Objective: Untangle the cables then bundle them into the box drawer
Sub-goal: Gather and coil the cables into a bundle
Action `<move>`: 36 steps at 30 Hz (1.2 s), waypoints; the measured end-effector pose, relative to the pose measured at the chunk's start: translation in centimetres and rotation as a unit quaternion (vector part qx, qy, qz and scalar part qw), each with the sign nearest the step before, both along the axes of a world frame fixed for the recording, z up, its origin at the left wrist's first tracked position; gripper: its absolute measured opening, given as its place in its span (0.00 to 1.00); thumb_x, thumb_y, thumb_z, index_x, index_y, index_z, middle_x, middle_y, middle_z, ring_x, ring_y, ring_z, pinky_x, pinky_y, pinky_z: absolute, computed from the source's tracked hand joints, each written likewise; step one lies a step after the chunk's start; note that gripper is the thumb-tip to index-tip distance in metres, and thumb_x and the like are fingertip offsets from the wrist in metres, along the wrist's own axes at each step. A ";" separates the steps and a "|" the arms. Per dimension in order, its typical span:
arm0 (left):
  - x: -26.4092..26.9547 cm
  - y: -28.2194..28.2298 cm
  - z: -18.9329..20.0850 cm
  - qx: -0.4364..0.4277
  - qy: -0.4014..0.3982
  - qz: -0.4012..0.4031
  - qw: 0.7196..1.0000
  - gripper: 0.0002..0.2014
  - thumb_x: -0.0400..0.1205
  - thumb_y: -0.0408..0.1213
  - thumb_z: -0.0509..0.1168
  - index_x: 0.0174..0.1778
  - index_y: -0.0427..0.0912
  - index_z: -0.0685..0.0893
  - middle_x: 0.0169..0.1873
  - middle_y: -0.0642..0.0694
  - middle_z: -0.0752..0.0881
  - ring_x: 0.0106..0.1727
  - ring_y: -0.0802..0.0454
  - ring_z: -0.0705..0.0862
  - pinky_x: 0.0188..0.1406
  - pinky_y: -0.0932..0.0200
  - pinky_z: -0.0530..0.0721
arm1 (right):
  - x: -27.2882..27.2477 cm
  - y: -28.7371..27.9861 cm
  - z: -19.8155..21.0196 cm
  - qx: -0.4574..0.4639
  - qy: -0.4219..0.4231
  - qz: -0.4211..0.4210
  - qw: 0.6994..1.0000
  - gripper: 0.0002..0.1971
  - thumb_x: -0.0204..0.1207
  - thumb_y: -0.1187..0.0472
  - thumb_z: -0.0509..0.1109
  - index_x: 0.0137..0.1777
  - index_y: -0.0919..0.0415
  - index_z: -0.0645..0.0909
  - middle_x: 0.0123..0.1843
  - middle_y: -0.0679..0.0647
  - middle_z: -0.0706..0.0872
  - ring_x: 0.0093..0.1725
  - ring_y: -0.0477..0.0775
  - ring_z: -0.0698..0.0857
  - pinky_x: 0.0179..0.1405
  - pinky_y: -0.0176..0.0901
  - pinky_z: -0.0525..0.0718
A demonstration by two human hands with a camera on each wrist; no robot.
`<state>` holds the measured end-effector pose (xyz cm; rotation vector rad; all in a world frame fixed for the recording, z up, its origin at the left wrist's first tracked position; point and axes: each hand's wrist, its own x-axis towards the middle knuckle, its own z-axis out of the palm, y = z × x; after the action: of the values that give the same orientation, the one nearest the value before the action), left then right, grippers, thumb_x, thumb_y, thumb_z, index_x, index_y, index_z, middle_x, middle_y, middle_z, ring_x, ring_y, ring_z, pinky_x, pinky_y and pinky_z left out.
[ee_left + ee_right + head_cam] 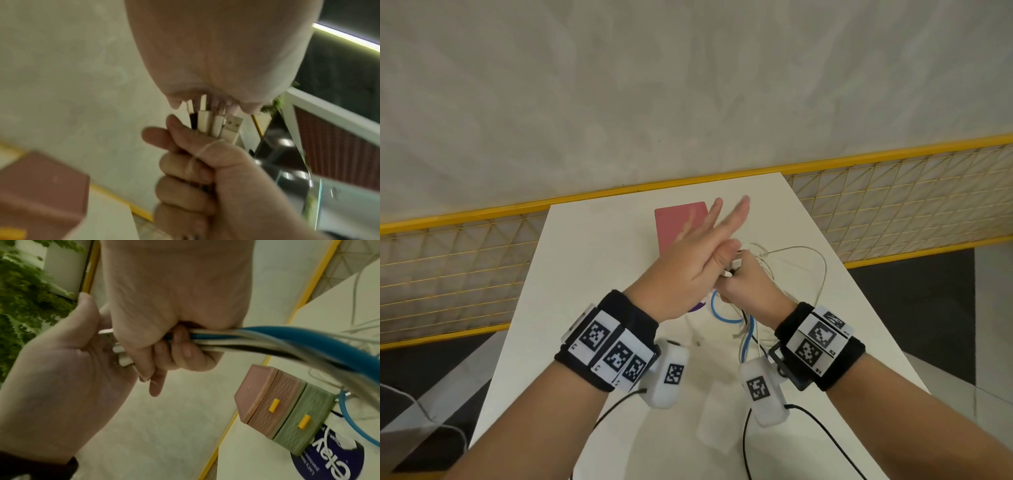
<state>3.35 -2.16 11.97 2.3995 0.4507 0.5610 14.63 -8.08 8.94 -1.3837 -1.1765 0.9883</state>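
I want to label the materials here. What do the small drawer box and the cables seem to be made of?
The drawer box looks like matte plastic, maybe 3D-printed: pink and green tiers with a ridged front texture and yellow knobs. The cables gripped in the right hand look like smooth rubbery plastic sheathing, blue, white and black; their plugs look like white plastic with metal tips.

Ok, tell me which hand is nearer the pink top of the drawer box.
Left. The left hand reaches flat over the pink box top, its fingers overlapping it in the head view. The right hand grips the cables nearer the person, right of the box.
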 end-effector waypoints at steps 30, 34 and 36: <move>0.9 1.4 -2.0 -0.140 0.003 0.028 0.990 0.39 0.72 0.56 0.74 0.78 0.59 0.65 0.65 0.56 0.78 0.70 0.63 0.76 0.68 0.63 0.76 | 4.9 1.0 0.4 -0.020 -0.488 0.185 0.853 0.08 0.81 0.59 0.61 0.55 0.58 0.80 0.37 0.53 0.83 0.32 0.54 0.80 0.34 0.49 0.80; 1.4 1.3 -3.5 -0.164 0.074 0.059 0.982 0.51 0.65 0.57 0.78 0.81 0.61 0.56 0.56 0.54 0.87 0.61 0.59 0.85 0.66 0.53 0.81 | 5.1 1.4 2.2 -0.003 -0.517 0.189 0.835 0.10 0.80 0.53 0.64 0.54 0.57 0.82 0.34 0.47 0.82 0.31 0.49 0.79 0.35 0.44 0.77; 1.2 1.8 -3.5 -0.076 0.101 0.089 0.988 0.35 0.72 0.54 0.76 0.74 0.53 0.71 0.48 0.53 0.89 0.50 0.57 0.88 0.54 0.51 0.86 | 5.8 1.4 2.7 0.026 -0.489 0.172 0.855 0.10 0.78 0.50 0.68 0.48 0.55 0.85 0.34 0.49 0.86 0.31 0.46 0.79 0.33 0.41 0.77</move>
<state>4.50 -0.41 8.42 2.2923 0.7740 0.3455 20.39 -6.64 11.65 -1.7152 -2.2446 0.4190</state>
